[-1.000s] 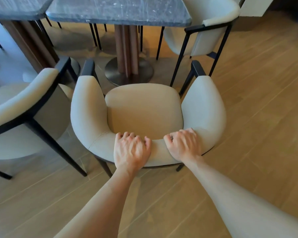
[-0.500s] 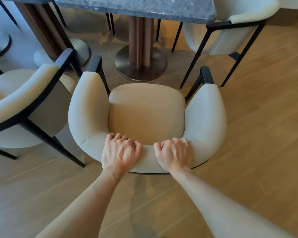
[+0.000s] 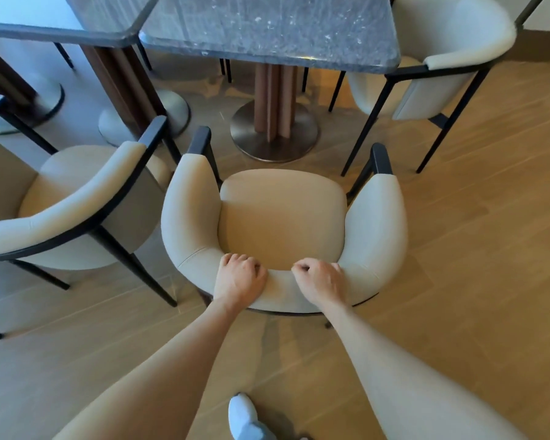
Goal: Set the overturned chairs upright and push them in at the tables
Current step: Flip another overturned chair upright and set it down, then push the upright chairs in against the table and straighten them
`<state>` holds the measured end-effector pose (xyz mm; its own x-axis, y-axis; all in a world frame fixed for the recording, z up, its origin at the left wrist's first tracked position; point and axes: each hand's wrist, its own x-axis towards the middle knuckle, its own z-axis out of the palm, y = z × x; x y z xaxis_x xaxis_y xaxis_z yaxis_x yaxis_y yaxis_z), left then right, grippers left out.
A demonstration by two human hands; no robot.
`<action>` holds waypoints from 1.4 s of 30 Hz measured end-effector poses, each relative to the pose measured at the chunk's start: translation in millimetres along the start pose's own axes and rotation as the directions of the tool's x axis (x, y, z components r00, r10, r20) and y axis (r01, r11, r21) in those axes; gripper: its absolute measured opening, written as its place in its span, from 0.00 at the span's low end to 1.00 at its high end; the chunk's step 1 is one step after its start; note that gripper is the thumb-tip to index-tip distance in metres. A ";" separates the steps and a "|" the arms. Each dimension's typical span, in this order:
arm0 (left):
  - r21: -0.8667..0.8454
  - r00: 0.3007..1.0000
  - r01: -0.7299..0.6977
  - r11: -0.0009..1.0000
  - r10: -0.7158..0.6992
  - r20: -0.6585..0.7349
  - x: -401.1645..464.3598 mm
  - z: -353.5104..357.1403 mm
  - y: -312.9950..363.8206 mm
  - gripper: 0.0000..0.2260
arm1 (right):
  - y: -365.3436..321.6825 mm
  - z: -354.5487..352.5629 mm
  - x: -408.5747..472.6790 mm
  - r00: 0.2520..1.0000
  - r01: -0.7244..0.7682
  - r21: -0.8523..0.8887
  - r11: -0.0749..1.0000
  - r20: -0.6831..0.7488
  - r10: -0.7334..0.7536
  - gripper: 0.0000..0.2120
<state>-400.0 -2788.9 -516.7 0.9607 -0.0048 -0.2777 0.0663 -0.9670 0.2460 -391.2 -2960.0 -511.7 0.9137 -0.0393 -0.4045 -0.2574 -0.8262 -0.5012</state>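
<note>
**Chair upright, not yet tucked in**

Left: cream upholstered neighbour chair with black metal frame (image 3: 77, 214), upright. Centre: matching cream armchair (image 3: 283, 217) upright, short of grey marble pedestal table (image 3: 267, 30). Left hand (image 3: 240, 279) and right hand (image 3: 319, 282) curl over its backrest. Remaining, I judge: push in.

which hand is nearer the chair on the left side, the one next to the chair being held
Left. The left hand grips the held chair's backrest on the side toward the neighbouring chair; the right hand grips the same backrest farther from it.
</note>
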 end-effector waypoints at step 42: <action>-0.803 0.578 0.438 -0.405 -0.558 0.596 -54.3 -117.6 12.7 0.43 | -31.8 -89.8 -71.2 0.682 -0.551 0.832 0.063 0.406 0.608 0.33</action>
<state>-419.6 -2771.0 -389.3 0.3573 0.3848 -0.8510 0.6103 0.5936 0.5246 -419.8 -2981.4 -398.3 0.3392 -0.3005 -0.8914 -0.7817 0.4372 -0.4448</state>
